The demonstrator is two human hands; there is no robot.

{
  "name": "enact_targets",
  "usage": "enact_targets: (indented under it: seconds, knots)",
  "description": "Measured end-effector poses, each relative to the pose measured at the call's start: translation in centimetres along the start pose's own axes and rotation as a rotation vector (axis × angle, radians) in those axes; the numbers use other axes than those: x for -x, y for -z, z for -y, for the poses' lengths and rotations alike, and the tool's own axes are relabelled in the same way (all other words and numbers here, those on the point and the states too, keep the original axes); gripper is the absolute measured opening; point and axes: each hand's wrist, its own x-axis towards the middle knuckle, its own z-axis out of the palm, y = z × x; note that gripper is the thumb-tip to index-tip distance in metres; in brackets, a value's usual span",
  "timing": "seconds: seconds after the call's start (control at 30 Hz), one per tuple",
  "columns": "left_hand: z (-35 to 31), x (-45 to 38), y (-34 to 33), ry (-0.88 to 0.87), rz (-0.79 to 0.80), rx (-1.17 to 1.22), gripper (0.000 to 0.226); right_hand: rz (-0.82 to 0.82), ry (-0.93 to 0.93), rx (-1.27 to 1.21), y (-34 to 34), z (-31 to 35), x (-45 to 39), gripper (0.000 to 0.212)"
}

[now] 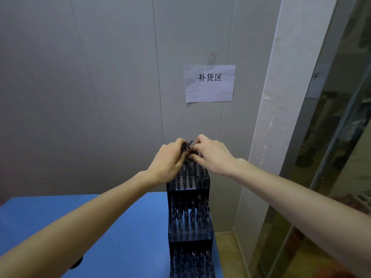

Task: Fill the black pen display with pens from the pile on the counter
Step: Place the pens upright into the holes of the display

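The black tiered pen display (189,242) stands at the right edge of the blue counter (124,227), with dark pens standing in all three of its tiers. Both hands are over the top tier. My left hand (169,162) grips a small bunch of dark pens (187,146), whose ends stick up between the two hands. My right hand (212,155) pinches a pen at the top row, fingertips against the bunch. The pile on the counter is not in view.
A grey panelled wall rises right behind the display, with a paper sign (209,83) taped on it. A white pillar (281,117) and a glass partition (331,157) stand at the right. A dark object (76,261) peeks from under my left forearm.
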Motion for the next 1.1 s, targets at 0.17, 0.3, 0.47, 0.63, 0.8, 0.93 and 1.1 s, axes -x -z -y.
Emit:
enact_targets:
  seconds: [0.17, 0.3, 0.47, 0.63, 0.8, 0.93, 1.1]
  knots:
    - [-0.1, -0.1, 1.1, 0.064, -0.125, 0.111, 0.016, -0.029, -0.007, -0.017, 0.2, -0.3, 0.0, 0.031]
    - [-0.1, -1.5, 2.8, 0.114, -0.075, 0.195, 0.019, -0.155, -0.116, -0.323, 1.2, -0.8, -1.2, 0.025]
    - [0.4, -3.1, 3.6, 0.088, 0.094, 0.240, 0.019, -0.134, -0.234, -0.732, 3.0, -0.2, -2.7, 0.025]
    - [0.3, -3.9, 3.5, 0.037, 0.162, 0.184, 0.017, -0.202, -0.329, -0.955, 1.8, -0.2, -3.7, 0.022]
    - [0.3, -4.2, 3.8, -0.015, 0.157, 0.107, 0.027, -0.249, -0.413, -1.116, 1.8, -0.5, -4.1, 0.014]
    - [1.3, -4.7, 4.8, 0.016, -0.031, 0.011, 0.033, -0.319, -0.466, -1.173, 2.9, -1.5, -4.7, 0.012]
    - [2.4, -5.3, 5.9, 0.115, -0.192, 0.140, 0.032, -0.482, -0.454, -1.028, 3.3, -2.6, -5.7, 0.013]
